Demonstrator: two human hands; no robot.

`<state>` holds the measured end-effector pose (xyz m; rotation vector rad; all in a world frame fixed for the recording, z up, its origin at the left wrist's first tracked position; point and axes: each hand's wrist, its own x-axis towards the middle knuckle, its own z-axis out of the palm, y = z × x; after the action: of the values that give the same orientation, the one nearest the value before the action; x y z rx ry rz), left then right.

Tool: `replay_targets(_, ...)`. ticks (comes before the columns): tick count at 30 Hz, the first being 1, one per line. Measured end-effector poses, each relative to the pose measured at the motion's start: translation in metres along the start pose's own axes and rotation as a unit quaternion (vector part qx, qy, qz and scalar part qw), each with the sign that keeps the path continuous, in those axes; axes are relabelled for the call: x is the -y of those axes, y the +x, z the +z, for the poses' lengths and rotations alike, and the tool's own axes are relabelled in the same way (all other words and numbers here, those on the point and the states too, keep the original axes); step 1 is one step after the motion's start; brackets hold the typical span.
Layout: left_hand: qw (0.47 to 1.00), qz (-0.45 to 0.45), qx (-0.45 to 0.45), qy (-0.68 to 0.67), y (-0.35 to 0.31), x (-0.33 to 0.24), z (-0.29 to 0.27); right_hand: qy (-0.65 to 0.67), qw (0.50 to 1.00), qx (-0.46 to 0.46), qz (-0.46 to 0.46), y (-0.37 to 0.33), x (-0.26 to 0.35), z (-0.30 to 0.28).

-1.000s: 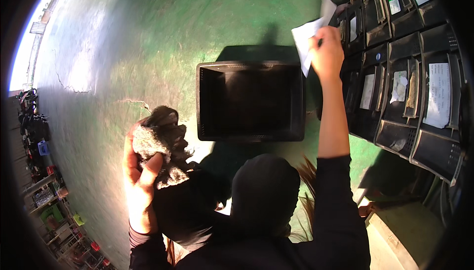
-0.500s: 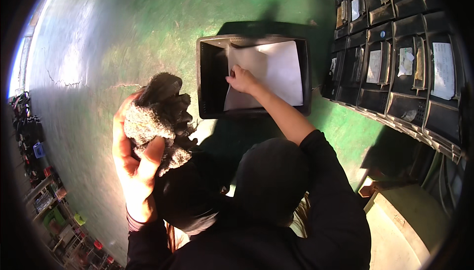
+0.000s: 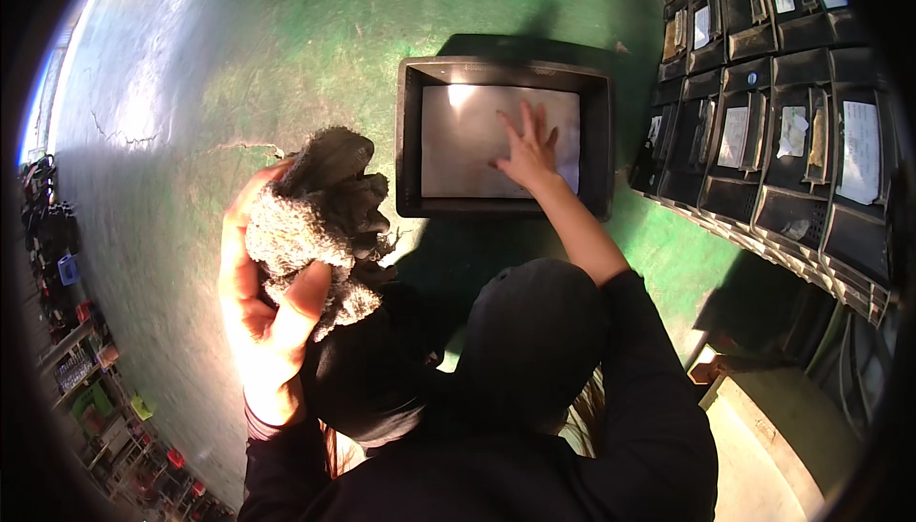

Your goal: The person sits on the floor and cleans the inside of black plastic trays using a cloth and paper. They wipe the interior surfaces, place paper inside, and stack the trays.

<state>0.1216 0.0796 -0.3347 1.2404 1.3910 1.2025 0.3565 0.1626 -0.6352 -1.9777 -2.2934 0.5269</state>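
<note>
A crumpled bundle of grey knit and black cloth, perhaps work gloves [image 3: 303, 221], is gripped in my left hand [image 3: 272, 302], thumb across its near side. In front of me a black plastic crate [image 3: 408, 140] stands on the floor. A white sheet [image 3: 458, 155] lies inside it across the bottom. My right hand [image 3: 530, 152] reaches over the near wall into the crate, fingers spread above or on the sheet; whether the palm touches it I cannot tell. Nothing shows between those fingers.
To the right stand rows of black bins [image 3: 754, 131] with paper labels. The floor [image 3: 191, 64] is green, worn and cracked, with bright sun patches. A pale box-like edge [image 3: 763, 446] is at the lower right. Cluttered shelves [image 3: 91, 369] line the far left.
The sheet has gone from tilted across the crate to lying flat in it. My right hand has let go of its left edge, opened and moved right. My left hand still grips the bundle.
</note>
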Motion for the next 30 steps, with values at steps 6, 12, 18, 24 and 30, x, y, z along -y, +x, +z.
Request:
replay_targets(6,1.000,-0.014,0.005,-0.028,0.001,0.002,-0.003,0.147,0.902,-0.238,0.329,-0.072,-0.060,-0.040)
replay_targets(12,0.994,0.033,0.093,-0.037,0.018,0.002,0.005,0.677,0.675,0.113,0.273,-0.064,-0.028,-0.077)
replay_targets(18,0.987,0.016,0.145,-0.068,0.025,0.009,0.028,0.235,0.958,-0.153,-0.067,-0.026,0.036,-0.197)
replay_targets(24,0.967,0.048,0.195,-0.160,0.030,0.007,0.032,-0.330,0.787,-0.512,0.099,-0.132,-0.005,-0.406)
replay_targets(30,0.968,0.037,0.201,-0.146,0.026,0.016,0.047,-0.289,0.844,-0.296,0.340,-0.170,-0.033,-0.445)
